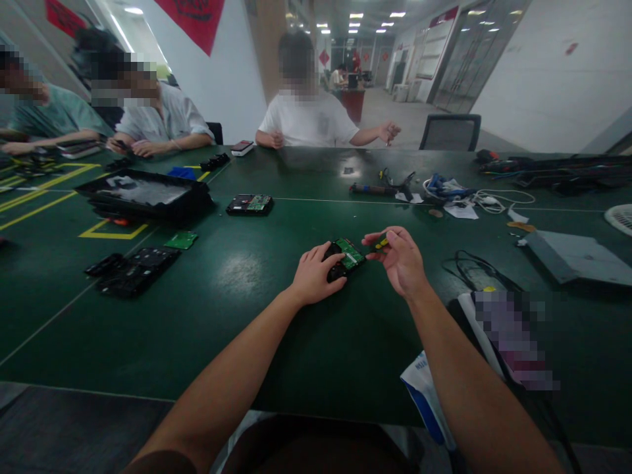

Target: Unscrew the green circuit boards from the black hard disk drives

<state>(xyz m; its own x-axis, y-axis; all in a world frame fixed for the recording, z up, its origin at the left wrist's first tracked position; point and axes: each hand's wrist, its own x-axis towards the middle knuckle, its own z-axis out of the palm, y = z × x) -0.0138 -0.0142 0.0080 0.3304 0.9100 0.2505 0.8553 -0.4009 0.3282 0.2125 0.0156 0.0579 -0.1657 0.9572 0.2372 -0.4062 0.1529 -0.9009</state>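
Observation:
A small black device with a green circuit board (348, 255) lies on the green table (237, 276) in front of me. My left hand (313, 274) rests on its near left side, fingers curled over the black casing and holding it down. My right hand (399, 258) hovers just right of the board, fingers pinched round a small yellow-and-black tool (380, 244) whose tip points at the board's right edge.
Another open device (249, 204) and a black tray (146, 195) lie left of centre, black casings (129, 268) and a loose green board (181, 239) nearer. Tools and cables (444, 191) sit at the back right, a black cable (474, 266) and grey lid (577, 253) right. Three people sit across.

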